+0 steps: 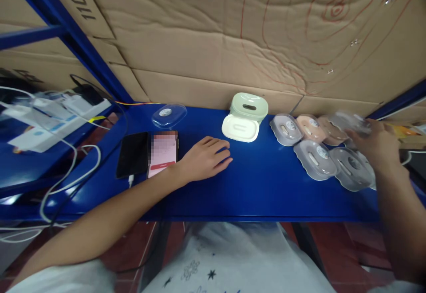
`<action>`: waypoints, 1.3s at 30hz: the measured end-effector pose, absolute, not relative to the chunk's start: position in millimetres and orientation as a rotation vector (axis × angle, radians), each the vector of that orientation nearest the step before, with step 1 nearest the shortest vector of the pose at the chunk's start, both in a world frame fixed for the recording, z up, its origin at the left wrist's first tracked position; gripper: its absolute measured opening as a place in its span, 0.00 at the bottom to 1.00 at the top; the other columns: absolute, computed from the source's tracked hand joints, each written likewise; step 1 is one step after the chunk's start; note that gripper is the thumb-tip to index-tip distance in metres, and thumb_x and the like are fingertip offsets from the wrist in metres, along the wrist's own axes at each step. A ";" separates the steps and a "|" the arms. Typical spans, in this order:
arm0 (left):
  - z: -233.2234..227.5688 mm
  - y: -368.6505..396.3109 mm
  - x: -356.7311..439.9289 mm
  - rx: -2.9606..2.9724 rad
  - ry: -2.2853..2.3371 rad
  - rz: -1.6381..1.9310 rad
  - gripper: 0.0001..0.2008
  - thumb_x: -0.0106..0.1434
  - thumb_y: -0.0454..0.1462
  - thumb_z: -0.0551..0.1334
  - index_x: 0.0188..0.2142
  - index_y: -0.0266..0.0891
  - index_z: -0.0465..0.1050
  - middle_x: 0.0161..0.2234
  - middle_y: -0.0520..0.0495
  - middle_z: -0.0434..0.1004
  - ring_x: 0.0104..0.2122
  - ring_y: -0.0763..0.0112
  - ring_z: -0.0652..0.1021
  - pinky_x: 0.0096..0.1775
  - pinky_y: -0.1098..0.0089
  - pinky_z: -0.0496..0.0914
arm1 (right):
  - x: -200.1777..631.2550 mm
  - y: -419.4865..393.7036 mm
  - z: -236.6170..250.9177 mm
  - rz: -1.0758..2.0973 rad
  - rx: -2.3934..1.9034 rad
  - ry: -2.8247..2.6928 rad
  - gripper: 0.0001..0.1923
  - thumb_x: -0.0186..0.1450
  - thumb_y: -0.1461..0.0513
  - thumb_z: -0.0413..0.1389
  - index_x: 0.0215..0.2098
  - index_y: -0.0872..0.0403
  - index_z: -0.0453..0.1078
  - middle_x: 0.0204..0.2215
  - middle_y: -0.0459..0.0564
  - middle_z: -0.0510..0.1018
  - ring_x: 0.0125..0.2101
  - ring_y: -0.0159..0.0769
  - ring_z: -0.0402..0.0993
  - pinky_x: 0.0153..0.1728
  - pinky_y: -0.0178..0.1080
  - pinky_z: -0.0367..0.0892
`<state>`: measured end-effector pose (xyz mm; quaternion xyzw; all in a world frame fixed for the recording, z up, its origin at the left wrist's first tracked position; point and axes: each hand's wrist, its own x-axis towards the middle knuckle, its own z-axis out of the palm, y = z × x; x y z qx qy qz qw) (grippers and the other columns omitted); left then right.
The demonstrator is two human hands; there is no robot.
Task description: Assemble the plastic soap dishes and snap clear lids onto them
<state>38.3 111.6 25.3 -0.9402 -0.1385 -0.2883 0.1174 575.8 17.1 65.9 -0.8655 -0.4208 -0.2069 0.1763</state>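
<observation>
My left hand point(209, 158) lies on the blue shelf point(239, 200), its fingers spread and nothing in them. Beyond it sit a pale green oval box point(249, 106) with a slot in its top and a white oval dish point(240, 128) in front of the box. At the right, my right hand point(379, 144) grips a clear plastic lid point(349, 121), smeared by motion, above the other boxes. Close by it are a brown box point(333, 132), a dark grey box point(351, 169), a peach box point(310, 129) and two greyish boxes with clear lids point(286, 130).
Two phones point(133, 154) lie left of my left hand, one with a lit screen point(163, 153). A clear lid point(169, 115) rests behind them. White power strips point(60, 122) and loose cables crowd the far left. A cardboard wall point(186, 40) closes off the back.
</observation>
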 end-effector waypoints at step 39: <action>19.1 114.8 34.1 -2.795 -0.989 -0.241 0.22 0.76 0.48 0.61 0.60 0.34 0.74 0.57 0.31 0.79 0.56 0.43 0.80 0.54 0.49 0.72 | 346.9 105.6 32.3 -0.246 -1.417 -2.435 0.19 0.77 0.54 0.52 0.61 0.50 0.74 0.70 0.63 0.69 0.66 0.58 0.70 0.62 0.61 0.67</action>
